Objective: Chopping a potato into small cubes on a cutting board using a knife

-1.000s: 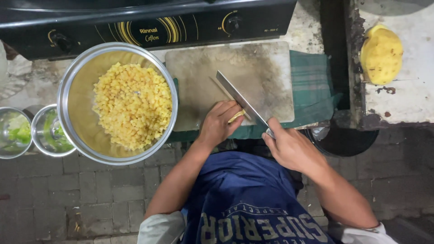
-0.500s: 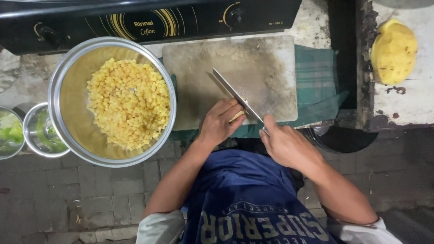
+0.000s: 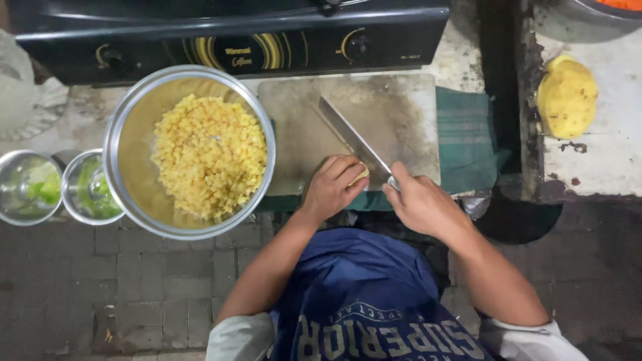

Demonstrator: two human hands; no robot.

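My right hand grips the handle of a long kitchen knife, whose blade lies slanted across the worn cutting board. Curled beside the blade at the board's near edge, my left hand holds a small yellow piece of food down; the fingers hide most of it. A big steel bowl left of the board holds a heap of diced yellow cubes.
A black gas stove stands behind the board. Two small steel bowls with green vegetables sit at the far left. A green cloth lies under the board. A peeled yellow chunk rests on the white slab at the right.
The view has shifted slightly; both hands stay at the board's near edge, the knife blade keeps its slant next to the left hand's fingers.
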